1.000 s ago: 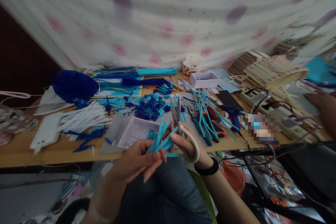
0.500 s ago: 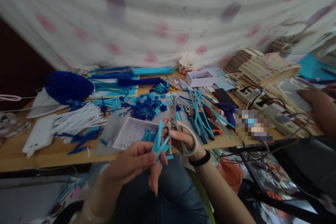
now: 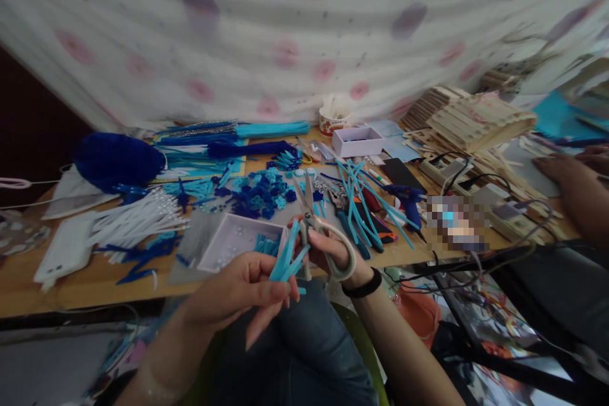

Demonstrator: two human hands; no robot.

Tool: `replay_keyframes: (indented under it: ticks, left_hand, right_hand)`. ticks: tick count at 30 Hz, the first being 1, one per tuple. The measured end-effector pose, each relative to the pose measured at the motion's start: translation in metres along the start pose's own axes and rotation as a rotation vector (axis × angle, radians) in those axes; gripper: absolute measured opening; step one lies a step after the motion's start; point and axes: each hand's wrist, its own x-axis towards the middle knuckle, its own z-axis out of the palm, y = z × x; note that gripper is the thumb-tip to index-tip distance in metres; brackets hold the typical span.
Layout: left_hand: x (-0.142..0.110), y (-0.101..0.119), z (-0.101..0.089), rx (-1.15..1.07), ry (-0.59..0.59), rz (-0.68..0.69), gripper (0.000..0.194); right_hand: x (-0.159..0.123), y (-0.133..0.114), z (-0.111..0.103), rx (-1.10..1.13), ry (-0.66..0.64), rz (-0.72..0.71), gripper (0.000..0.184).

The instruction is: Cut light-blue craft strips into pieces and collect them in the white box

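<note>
My left hand [image 3: 259, 288] pinches several light-blue pipe cleaner strips [image 3: 287, 254] between thumb and fingers. Close beside it, my right hand [image 3: 335, 254] grips scissors [image 3: 309, 212] with pale handles; their blades point away from me and stand a little apart. The strips' upper ends are near the right fingers; whether those touch them I cannot tell. Just beyond my hands is a white box [image 3: 226, 238] holding small pearl beads and short blue pieces. Blue flower shapes [image 3: 266, 190] lie in a heap behind it. More long light-blue strips [image 3: 356, 196] spread over tools on the right.
A white phone [image 3: 66, 250] and white pearl-tipped stems [image 3: 137, 222] lie at left. To the right are a blue glue gun [image 3: 409, 200], power strips [image 3: 447, 171] with cables, and wooden sticks [image 3: 480, 120]. Another person's hand [image 3: 571, 181] rests at far right.
My left hand's lower fingers have swung leftward, still pinching the strips. The scissors remain in my right hand, their blades slightly wider apart. The view has shifted slightly.
</note>
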Motion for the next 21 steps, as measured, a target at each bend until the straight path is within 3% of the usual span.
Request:
replay_keyframes:
  ticks: [5, 9, 16, 21]
  left_hand:
    - [0.003, 0.010, 0.005, 0.147, -0.072, -0.137, 0.036]
    - [0.005, 0.016, 0.008, 0.260, -0.065, -0.187, 0.033]
    - [0.005, 0.022, 0.001, 0.479, 0.060, -0.093, 0.042]
    - [0.001, 0.026, -0.001, 0.705, 0.136, 0.037, 0.035]
  right_hand:
    - [0.004, -0.005, -0.001, -0.011, 0.026, 0.142, 0.033]
    - [0.003, -0.008, 0.000, 0.073, 0.055, 0.215, 0.029]
    - [-0.002, -0.006, -0.009, 0.190, 0.023, 0.190, 0.033]
    - [-0.004, -0.004, -0.010, 0.232, 0.036, 0.147, 0.035]
